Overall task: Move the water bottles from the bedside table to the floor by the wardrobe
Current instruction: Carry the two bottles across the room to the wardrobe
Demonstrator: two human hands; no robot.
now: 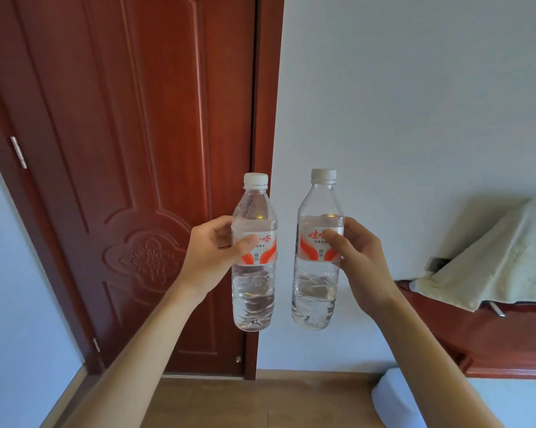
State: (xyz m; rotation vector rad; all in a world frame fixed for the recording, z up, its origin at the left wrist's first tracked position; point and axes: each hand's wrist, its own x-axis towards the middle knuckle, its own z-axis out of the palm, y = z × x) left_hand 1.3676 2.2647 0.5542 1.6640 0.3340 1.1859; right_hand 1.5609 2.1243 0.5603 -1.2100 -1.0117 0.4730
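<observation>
I hold two clear water bottles upright in the air, side by side and slightly apart. Both have white caps and white-and-orange labels. My left hand (pixel 212 254) grips the left bottle (pixel 254 291) around its label, thumb across the front. My right hand (pixel 357 261) grips the right bottle (pixel 317 288) the same way. Each bottle looks nearly full. They hang in front of a red-brown wooden door (pixel 130 180) and a white wall (pixel 399 103).
A red-brown wooden piece of furniture (pixel 492 341) stands at the right, with a pale cloth-covered thing (pixel 507 257) on it. A white rounded object (pixel 396 396) sits on the wooden floor (pixel 245 403) at lower right. The door is closed.
</observation>
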